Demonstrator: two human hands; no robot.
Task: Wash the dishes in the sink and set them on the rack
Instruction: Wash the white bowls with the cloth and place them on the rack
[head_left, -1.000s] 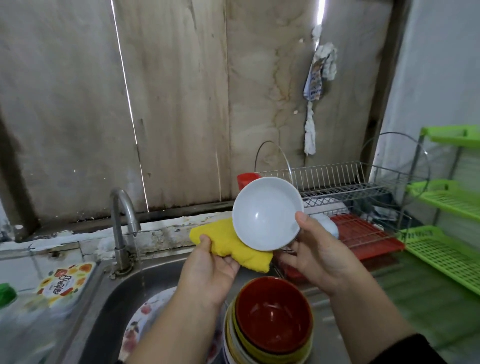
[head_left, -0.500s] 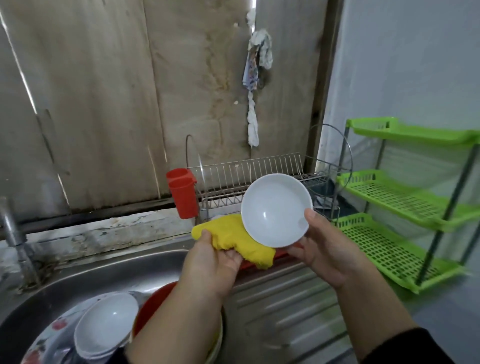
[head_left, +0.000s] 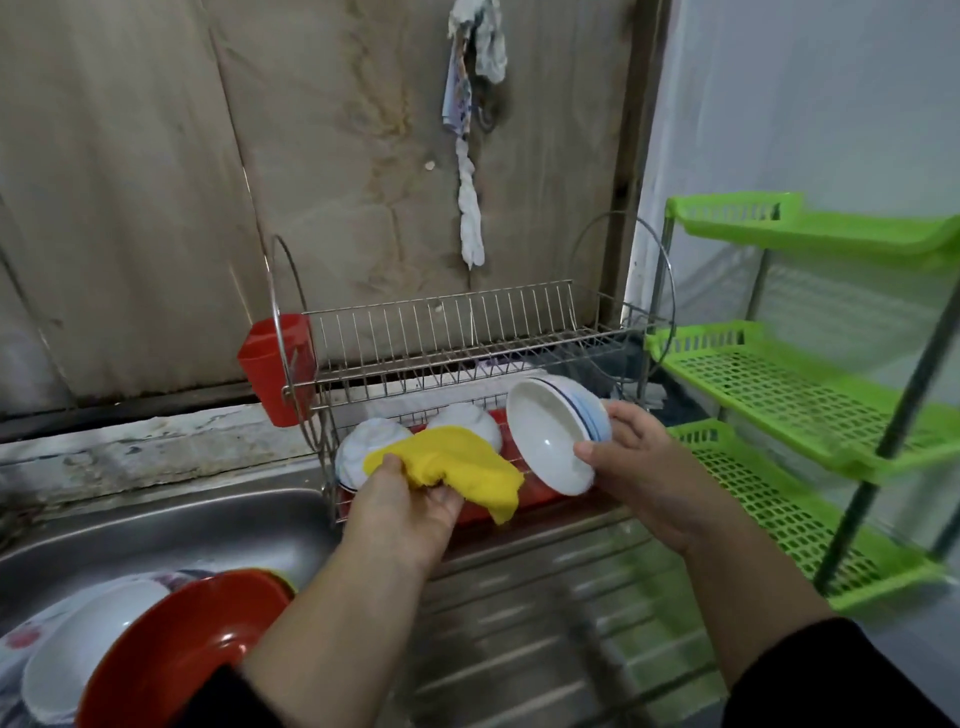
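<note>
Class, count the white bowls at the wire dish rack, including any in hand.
3: two upturned on the lower tier, partly behind the yellow cloth; one in the right hand. More may be hidden.

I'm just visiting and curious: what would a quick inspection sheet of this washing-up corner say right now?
Surface: steel sink with ribbed draining board.
Job's things: white bowl tilted at the wire rack; two bowls upturned on the rack's lower tier; red bowl and white dishes in the sink.
Clutter: red cup on the rack's end; rags hanging on the wall.
Grips: left hand holds the yellow cloth; right hand holds the white bowl.
Cables: nothing seen.
Surroundings: green shelves.
</note>
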